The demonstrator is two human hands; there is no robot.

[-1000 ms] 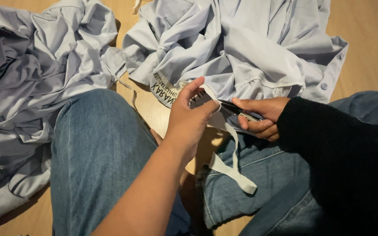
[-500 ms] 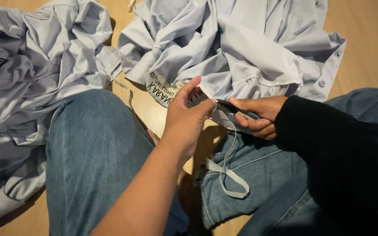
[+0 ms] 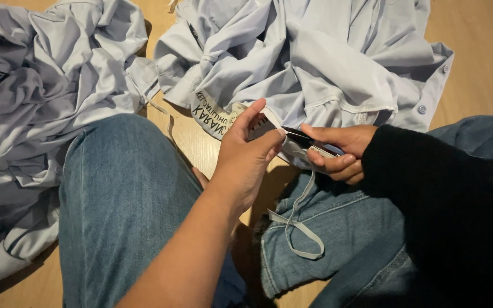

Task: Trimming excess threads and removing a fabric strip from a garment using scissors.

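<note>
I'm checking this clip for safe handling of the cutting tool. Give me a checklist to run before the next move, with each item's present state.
1. Left hand pinches the edge of the pale blue shirt: ok.
2. Right hand grips the small dark tool: ok.
3. Tool's tip meets the pinched cloth: ok, though the blade itself is hidden.
4. Left fingers away from the tip: not ok, they sit right beside it.
5. Loose fabric strip hangs free over the jeans: ok.
6. Second shirt lies apart from the hands: ok.
</note>
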